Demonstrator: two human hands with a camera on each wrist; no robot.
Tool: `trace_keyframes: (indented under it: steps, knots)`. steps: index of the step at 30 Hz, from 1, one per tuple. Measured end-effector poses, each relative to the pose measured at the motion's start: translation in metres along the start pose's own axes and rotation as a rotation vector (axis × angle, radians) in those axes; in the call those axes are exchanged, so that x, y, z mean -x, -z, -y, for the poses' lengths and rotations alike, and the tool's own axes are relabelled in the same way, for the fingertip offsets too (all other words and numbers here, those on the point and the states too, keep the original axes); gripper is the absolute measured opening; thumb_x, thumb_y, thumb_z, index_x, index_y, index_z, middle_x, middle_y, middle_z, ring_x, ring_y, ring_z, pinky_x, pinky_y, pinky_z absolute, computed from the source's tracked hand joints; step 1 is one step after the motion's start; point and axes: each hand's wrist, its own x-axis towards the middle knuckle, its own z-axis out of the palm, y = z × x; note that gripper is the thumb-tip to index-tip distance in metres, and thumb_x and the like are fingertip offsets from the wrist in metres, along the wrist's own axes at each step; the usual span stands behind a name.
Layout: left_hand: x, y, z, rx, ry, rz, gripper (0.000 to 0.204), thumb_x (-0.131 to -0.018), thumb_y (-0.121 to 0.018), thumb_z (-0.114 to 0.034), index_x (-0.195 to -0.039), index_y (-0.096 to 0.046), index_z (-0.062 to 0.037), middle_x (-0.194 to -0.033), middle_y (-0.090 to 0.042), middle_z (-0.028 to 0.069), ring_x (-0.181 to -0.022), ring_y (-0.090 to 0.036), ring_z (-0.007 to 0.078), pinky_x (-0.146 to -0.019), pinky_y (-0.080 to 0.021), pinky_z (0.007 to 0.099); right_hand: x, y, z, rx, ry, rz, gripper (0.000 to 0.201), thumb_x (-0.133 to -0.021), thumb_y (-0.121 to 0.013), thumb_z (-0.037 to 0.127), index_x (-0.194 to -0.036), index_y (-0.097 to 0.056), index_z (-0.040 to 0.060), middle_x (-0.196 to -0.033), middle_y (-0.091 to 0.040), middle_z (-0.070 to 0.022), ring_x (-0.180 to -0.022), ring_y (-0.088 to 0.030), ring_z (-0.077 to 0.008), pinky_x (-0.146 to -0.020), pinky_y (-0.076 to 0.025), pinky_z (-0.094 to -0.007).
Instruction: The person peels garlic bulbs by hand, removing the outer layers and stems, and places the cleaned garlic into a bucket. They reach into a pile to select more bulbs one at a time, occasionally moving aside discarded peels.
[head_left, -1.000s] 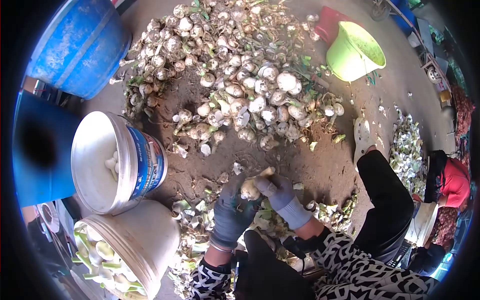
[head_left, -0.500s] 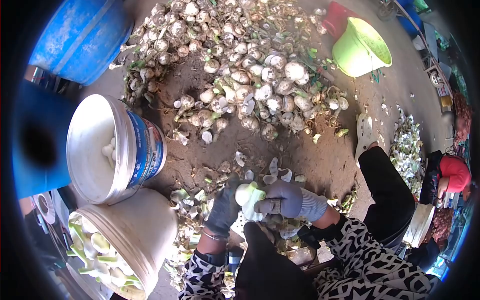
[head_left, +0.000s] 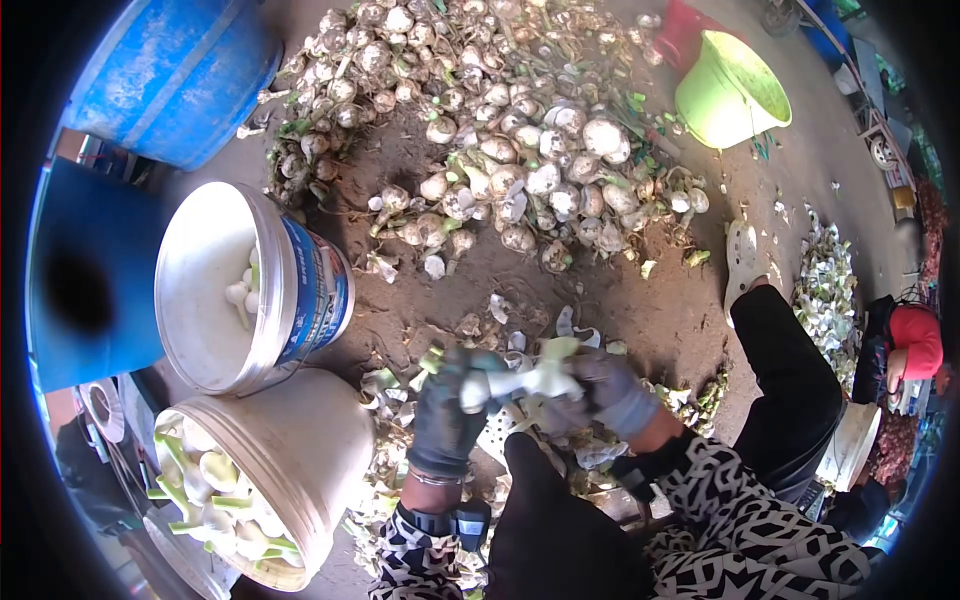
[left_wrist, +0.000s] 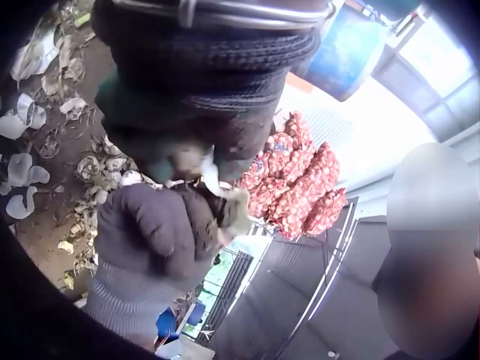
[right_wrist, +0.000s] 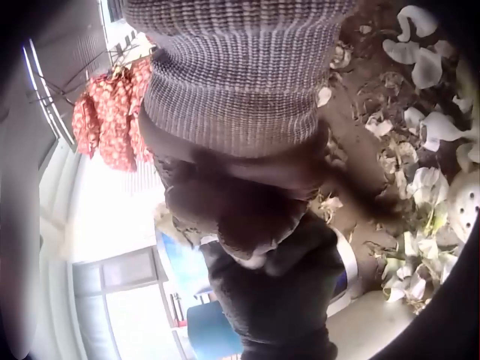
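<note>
In the head view my gloved left hand (head_left: 443, 410) grips a white garlic bulb (head_left: 476, 392), a green stem end poking up by its fingers. My gloved right hand (head_left: 608, 393), blurred by motion, pinches a pale strip of skin (head_left: 550, 375) that stretches between the hands over my lap. Both wrist views show the left hand (right_wrist: 274, 289) and right hand (left_wrist: 154, 232) close together; the gloves hide most of the bulb there. Loose peelings (head_left: 390, 390) lie on the ground around the hands.
A large heap of unpeeled bulbs (head_left: 545, 180) covers the ground ahead. At left stand a white bucket (head_left: 205, 290) with a few peeled bulbs and a tilted cream bucket (head_left: 310, 450) full of them. A lime bucket (head_left: 735, 95) stands at far right, a blue barrel (head_left: 175, 85) at far left.
The bulb, held between both hands and brown-skinned a second ago, now shows white in the left hand. The right hand has drawn away to the right with a pale strip of skin.
</note>
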Motion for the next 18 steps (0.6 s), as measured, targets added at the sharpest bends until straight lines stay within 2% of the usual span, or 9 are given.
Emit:
trace_keyframes:
  steps: [2,4,6,8,10,12,14,16,18]
  knots:
    - [-0.003,-0.006,-0.005,0.392,-0.142,0.138,0.045,-0.097,-0.047,-0.043,-0.113,-0.063,-0.0039,-0.11,-0.066,0.0177,-0.111,-0.059,0.0338,-0.097,-0.046,0.0501,0.011,0.049,0.013,-0.177,-0.128,0.573,0.037,-0.091,-0.056,0.031,-0.109,-0.057,-0.0019,-0.083,-0.064,-0.0091,-0.066,-0.062,-0.0157,-0.058,-0.051,-0.0294]
    - [-0.003,-0.005,-0.004,0.613,-0.168,0.125,0.048,-0.098,-0.044,-0.043,-0.124,-0.06,-0.0049,-0.122,-0.062,0.0168,-0.124,-0.05,0.0352,-0.104,-0.04,0.053,0.032,0.044,0.023,0.415,0.175,0.471,0.043,-0.087,-0.062,0.033,-0.112,-0.058,-0.001,-0.093,-0.066,-0.0077,-0.084,-0.064,-0.0162,-0.076,-0.051,-0.0298]
    - [0.001,-0.009,-0.012,0.676,-0.113,0.177,0.049,-0.099,-0.043,-0.042,-0.13,-0.056,-0.0061,-0.129,-0.059,0.0137,-0.129,-0.046,0.0349,-0.105,-0.038,0.0542,0.079,0.053,0.021,0.438,-0.093,0.349,0.048,-0.082,-0.07,0.032,-0.114,-0.061,-0.0029,-0.106,-0.067,-0.0136,-0.098,-0.065,-0.0184,-0.085,-0.051,-0.0335]
    - [0.0,-0.015,-0.01,0.711,-0.186,0.063,0.047,-0.097,-0.047,-0.043,-0.129,-0.056,-0.0101,-0.126,-0.061,0.0115,-0.125,-0.05,0.0322,-0.105,-0.038,0.0532,0.12,0.038,0.02,-0.04,-0.309,0.101,0.035,-0.083,-0.07,0.017,-0.109,-0.063,-0.0069,-0.11,-0.065,-0.0195,-0.089,-0.066,-0.0215,-0.068,-0.054,-0.0314]
    - [-0.007,-0.006,-0.011,0.8,-0.164,0.018,0.046,-0.094,-0.052,-0.044,-0.127,-0.058,-0.013,-0.122,-0.063,0.0096,-0.121,-0.053,0.0307,-0.103,-0.041,0.0503,0.145,-0.071,0.074,-0.247,-0.175,0.407,0.028,-0.087,-0.065,0.016,-0.104,-0.065,-0.0055,-0.105,-0.066,-0.0198,-0.084,-0.067,-0.023,-0.064,-0.052,-0.031]
    - [-0.007,0.0,-0.015,0.772,-0.169,-0.089,0.05,-0.088,-0.06,-0.046,-0.124,-0.059,-0.0116,-0.121,-0.062,0.0102,-0.114,-0.058,0.0294,-0.096,-0.048,0.0467,0.111,-0.031,0.057,0.064,-0.02,0.643,0.035,-0.088,-0.063,0.03,-0.106,-0.066,-0.0005,-0.101,-0.068,-0.017,-0.083,-0.067,-0.0228,-0.065,-0.052,-0.0305]
    - [-0.007,0.024,-0.025,0.858,-0.253,0.025,0.054,-0.088,-0.061,-0.046,-0.128,-0.055,-0.0101,-0.124,-0.061,0.0105,-0.11,-0.06,0.0283,-0.095,-0.048,0.0443,0.071,0.015,0.045,1.398,-0.371,0.539,0.046,-0.086,-0.062,0.043,-0.115,-0.062,0.0067,-0.1,-0.069,-0.016,-0.086,-0.067,-0.027,-0.071,-0.053,-0.0369]
    - [0.01,0.027,-0.082,0.852,-0.537,0.285,0.067,-0.087,-0.066,-0.029,-0.14,-0.038,-0.0002,-0.14,-0.047,0.0174,-0.128,-0.048,0.0295,-0.105,-0.043,0.0434,0.05,0.022,0.029,2.208,-0.312,0.226,0.06,-0.083,-0.063,0.052,-0.127,-0.055,0.0128,-0.107,-0.068,-0.0157,-0.095,-0.067,-0.0321,-0.079,-0.052,-0.0423]
    - [0.029,0.011,-0.132,1.208,-0.556,0.322,0.08,-0.086,-0.068,-0.027,-0.147,-0.025,0.0007,-0.147,-0.036,0.0223,-0.133,-0.043,0.0303,-0.108,-0.041,0.0426,0.012,0.063,0.025,1.789,-0.139,-0.144,0.069,-0.081,-0.064,0.056,-0.135,-0.048,0.0151,-0.112,-0.065,-0.0179,-0.103,-0.063,-0.0373,-0.088,-0.049,-0.0466]
